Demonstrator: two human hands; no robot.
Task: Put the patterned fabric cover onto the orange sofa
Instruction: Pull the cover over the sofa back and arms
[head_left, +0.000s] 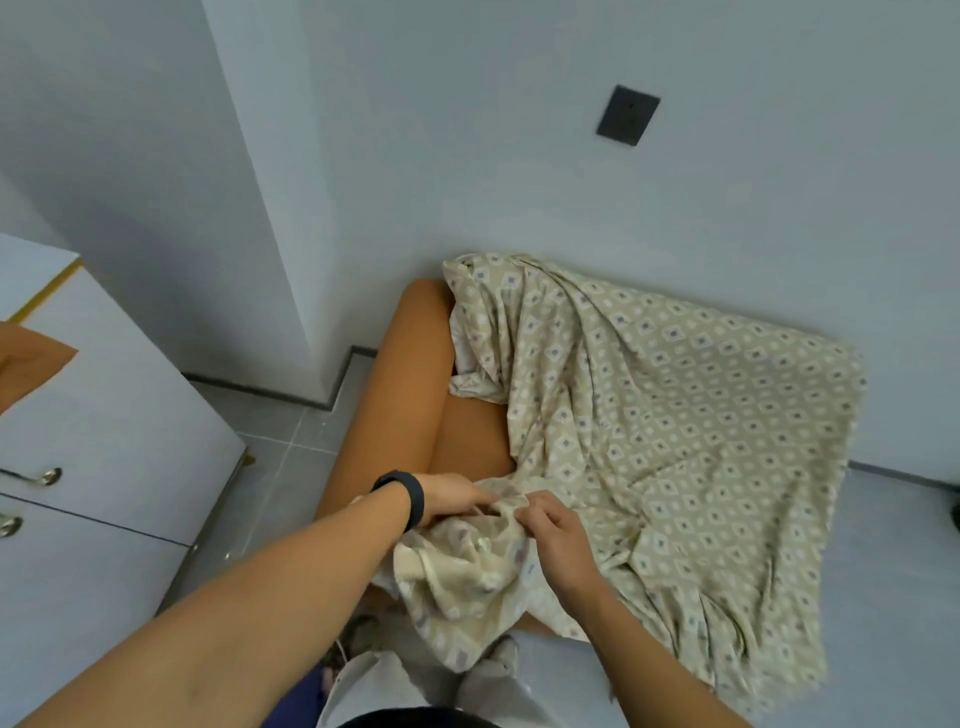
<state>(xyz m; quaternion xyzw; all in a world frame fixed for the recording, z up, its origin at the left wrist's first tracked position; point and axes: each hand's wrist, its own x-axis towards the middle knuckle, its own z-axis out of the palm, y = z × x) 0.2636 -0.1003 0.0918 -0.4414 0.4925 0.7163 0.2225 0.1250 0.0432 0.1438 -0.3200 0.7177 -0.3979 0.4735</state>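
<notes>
The patterned fabric cover (675, 415) — beige, printed with small diamond shapes — lies draped over most of the orange sofa (410, 395), which stands against a pale wall. It hangs over the backrest and the far armrest and runs down across the seat toward the person. The near armrest and a strip of the seat beside it are bare orange. At the top of the backrest the cloth is folded back on itself, showing a paler underside.

Both hands meet at the front left corner of the seat, where a bunched corner of the cover is gathered. The left hand (449, 499) reaches in from the left with a dark wristband (408, 496) on its wrist; its fingers curl into the cloth and grasp the bunched edge. The right hand (556, 535) sits just beside it, touching the same bunch, with thumb and fingers pinching a fold of the fabric. Below the hands the gathered cloth hangs down in front of the sofa's edge, above the person's feet.

To the left stands a white cabinet (119, 415) with metal handles (36, 477) on its front and a yellow trim line along its top edge. The floor is grey tile (270, 452). On the wall above the sofa sits a dark square wall plate (627, 115).
</notes>
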